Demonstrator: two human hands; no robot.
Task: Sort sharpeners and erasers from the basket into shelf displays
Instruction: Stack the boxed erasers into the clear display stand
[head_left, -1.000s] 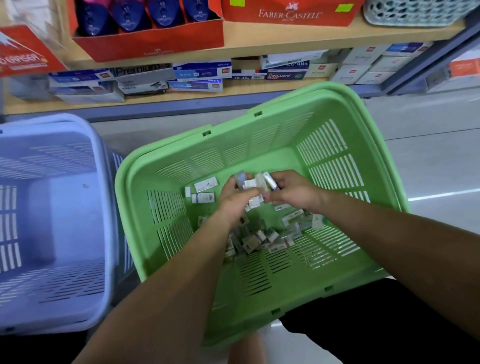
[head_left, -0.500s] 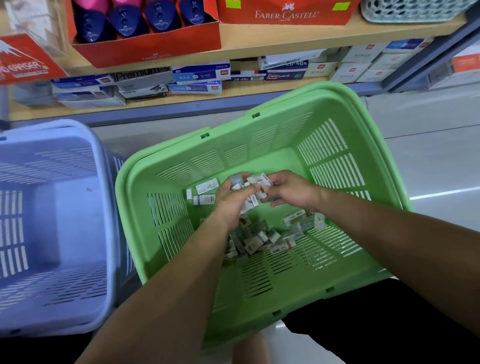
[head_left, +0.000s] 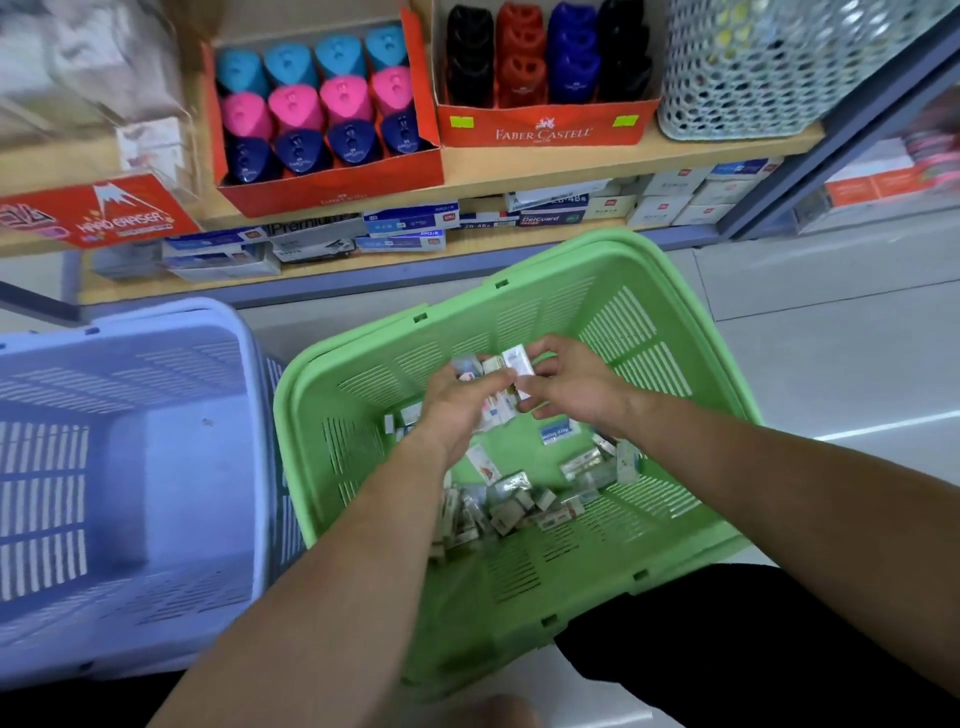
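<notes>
1. Our left hand (head_left: 456, 404) was inside the green basket (head_left: 545, 312), its fingers curled round a small bunch of packaged erasers (head_left: 467, 368).
2. Our right hand (head_left: 576, 387) met it there, fingers pinching one white eraser (head_left: 519, 364) that touched the bunch.
3. More loose erasers (head_left: 506, 501) lay heaped on the basket floor below both hands, with a few scattered toward the right wall.
4. On the shelf (head_left: 519, 166) above stood a red display box (head_left: 337, 195) with light-blue, pink and dark-blue sharpeners (head_left: 296, 109) in rows. Beside it was a second red box (head_left: 545, 130) holding black, red and blue ones.
5. A blue basket (head_left: 156, 467) sat just beside the green one, on its left.
</notes>
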